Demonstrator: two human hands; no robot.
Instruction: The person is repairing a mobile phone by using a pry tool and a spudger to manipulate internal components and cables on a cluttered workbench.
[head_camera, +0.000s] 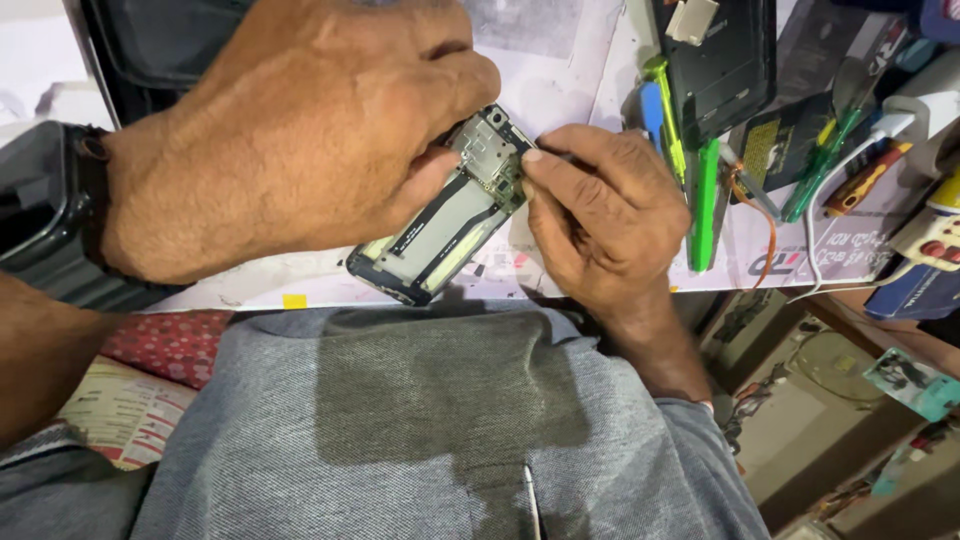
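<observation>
Fingers (440, 165) of the left hand (290, 130) closed around the upper part of the opened phone (450, 215), thumb pressed along its near edge. Fingers (545, 170) of the right hand (610, 225) pinched shut at the phone's top corner, right by the exposed circuit board (492, 150); whether a small tool or part sits between them cannot be told.

Phone lifted just above the near edge of the table (560, 70), over the grey-clad lap (430, 420). Back cover off, pale battery area (440, 230) facing up. Long axis diagonal, lower end toward the left and the body, board end up and to the right, away from the wearer.

Risks, judged from this: too much force at the pinched corner, and a thin connector or board edge bent or torn. A loosened left grip, and the phone tipped down onto the lap or off the table edge. Any small loose part dropped here, likely lost in the cloth folds.

Farther out: green-handled screwdrivers (705, 200) just right of the right hand, a blue one (652, 105) beside them, a dark phone panel (725, 60) beyond, a white cable (850, 160) at the far right. A dark wristband (85, 195) on the left wrist.
</observation>
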